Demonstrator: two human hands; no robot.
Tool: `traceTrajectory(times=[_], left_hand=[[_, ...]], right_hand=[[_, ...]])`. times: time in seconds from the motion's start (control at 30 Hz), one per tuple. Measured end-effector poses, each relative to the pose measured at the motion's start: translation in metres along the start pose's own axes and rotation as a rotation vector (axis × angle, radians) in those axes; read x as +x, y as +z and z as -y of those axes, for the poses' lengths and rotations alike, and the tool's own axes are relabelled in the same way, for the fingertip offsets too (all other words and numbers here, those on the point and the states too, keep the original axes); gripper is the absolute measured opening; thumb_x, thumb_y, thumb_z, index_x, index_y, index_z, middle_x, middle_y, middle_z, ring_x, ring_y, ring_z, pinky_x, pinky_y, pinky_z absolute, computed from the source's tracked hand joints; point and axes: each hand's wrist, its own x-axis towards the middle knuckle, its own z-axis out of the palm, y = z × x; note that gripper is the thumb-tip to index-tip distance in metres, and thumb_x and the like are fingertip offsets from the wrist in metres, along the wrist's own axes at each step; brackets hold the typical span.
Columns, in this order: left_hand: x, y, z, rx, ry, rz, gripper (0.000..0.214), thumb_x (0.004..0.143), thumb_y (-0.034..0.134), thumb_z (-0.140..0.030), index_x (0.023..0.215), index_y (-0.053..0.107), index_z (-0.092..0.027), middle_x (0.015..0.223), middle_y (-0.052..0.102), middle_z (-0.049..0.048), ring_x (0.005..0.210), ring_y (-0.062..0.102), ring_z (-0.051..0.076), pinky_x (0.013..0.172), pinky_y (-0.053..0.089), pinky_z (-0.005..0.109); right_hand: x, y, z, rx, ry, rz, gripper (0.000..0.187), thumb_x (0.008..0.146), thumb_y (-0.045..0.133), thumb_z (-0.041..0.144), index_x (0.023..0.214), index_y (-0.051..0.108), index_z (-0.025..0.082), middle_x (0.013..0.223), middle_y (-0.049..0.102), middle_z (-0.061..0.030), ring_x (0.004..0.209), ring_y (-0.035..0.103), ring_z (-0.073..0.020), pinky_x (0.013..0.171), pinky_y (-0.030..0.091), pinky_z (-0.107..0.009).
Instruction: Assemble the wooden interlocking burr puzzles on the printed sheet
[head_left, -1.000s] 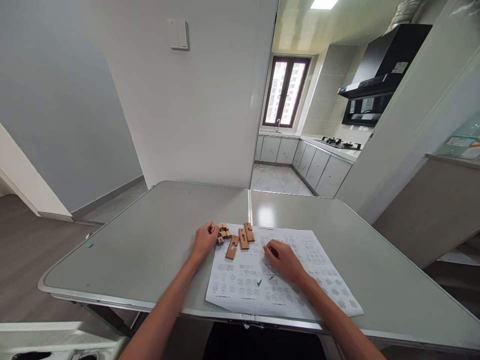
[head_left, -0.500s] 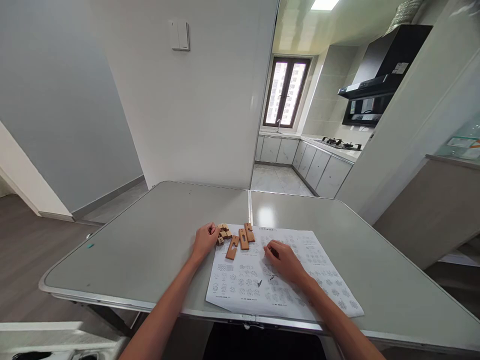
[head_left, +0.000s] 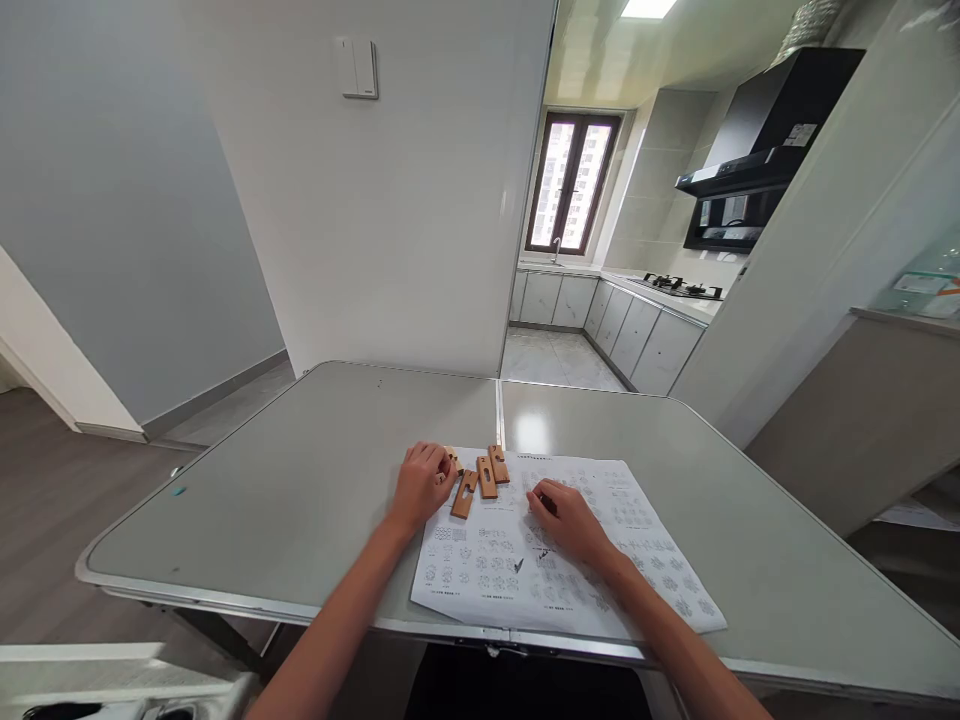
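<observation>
A printed sheet of diagrams [head_left: 600,560] lies on the grey folding table [head_left: 300,480]. Three flat slotted wooden pieces [head_left: 480,478] rest at its top left corner. My left hand [head_left: 421,484] is curled over the small wooden blocks just left of them, fingers closed on the cluster, which is mostly hidden. My right hand [head_left: 568,522] rests on the sheet with fingers loosely curled, fingertips pressed to the paper right of the flat pieces.
A small teal mark [head_left: 178,490] sits near the table's left edge. A seam [head_left: 498,410] runs down the table's middle. Beyond the table stand a white wall and a kitchen doorway [head_left: 570,330]. A counter [head_left: 862,400] is at the right.
My left hand has shifted right and now covers the small blocks it was beside. My right hand has stayed put.
</observation>
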Motion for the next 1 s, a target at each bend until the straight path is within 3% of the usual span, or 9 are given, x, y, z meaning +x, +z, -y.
traceTrajectory(times=[0.1,0.17,0.43,0.67,0.8,1.0], left_hand=[[-0.001,0.002,-0.004,0.102,0.151,-0.002,0.008,0.09,0.054,-0.017,0.083,0.055,-0.022,0.092,0.065,0.0063,0.096,0.057,0.025,0.089,0.042,0.038],[-0.002,0.003,-0.005,0.169,0.225,-0.002,0.01,0.089,0.054,-0.012,0.092,0.057,-0.021,0.104,0.065,0.0086,0.103,0.056,0.027,0.091,0.043,0.039],[-0.004,0.007,-0.007,0.207,0.3,0.099,0.025,0.078,0.058,-0.006,0.097,0.062,-0.022,0.114,0.065,0.0103,0.111,0.055,0.029,0.095,0.045,0.043],[-0.004,0.017,-0.014,0.192,0.36,0.186,0.021,0.091,0.062,-0.021,0.111,0.064,-0.023,0.129,0.067,0.0097,0.13,0.051,0.032,0.108,0.04,0.048],[-0.005,0.021,-0.021,0.159,0.409,0.27,0.037,0.095,0.062,-0.037,0.13,0.061,-0.025,0.138,0.065,0.0076,0.138,0.047,0.032,0.115,0.035,0.049],[-0.008,0.025,-0.026,0.189,0.476,0.36,0.055,0.101,0.053,-0.045,0.153,0.047,-0.03,0.152,0.057,0.0047,0.15,0.036,0.033,0.122,0.024,0.052]], right_hand=[[0.0,0.0,0.0,-0.01,0.002,-0.002,0.04,0.105,0.04,0.045,0.074,0.053,0.023,0.073,0.061,-0.0017,0.062,0.052,-0.0179,0.061,0.041,-0.031],[0.0,0.0,0.001,-0.015,0.0,-0.002,0.039,0.105,0.041,0.043,0.074,0.053,0.023,0.072,0.061,-0.0014,0.063,0.051,-0.0176,0.061,0.041,-0.031],[0.001,-0.001,0.0,-0.026,-0.007,-0.006,0.038,0.104,0.043,0.041,0.073,0.055,0.023,0.071,0.061,-0.0007,0.061,0.05,-0.0168,0.06,0.041,-0.03],[0.001,-0.001,0.002,-0.006,0.002,0.001,0.035,0.104,0.044,0.04,0.074,0.053,0.023,0.072,0.061,-0.0011,0.062,0.051,-0.0172,0.06,0.04,-0.03],[0.001,-0.001,0.001,-0.005,0.002,-0.009,0.036,0.103,0.044,0.041,0.074,0.053,0.023,0.072,0.061,-0.0009,0.063,0.052,-0.0174,0.061,0.04,-0.03],[0.001,-0.001,0.0,-0.008,-0.008,-0.012,0.036,0.103,0.044,0.041,0.074,0.052,0.023,0.072,0.061,-0.0006,0.063,0.052,-0.0173,0.062,0.04,-0.03]])
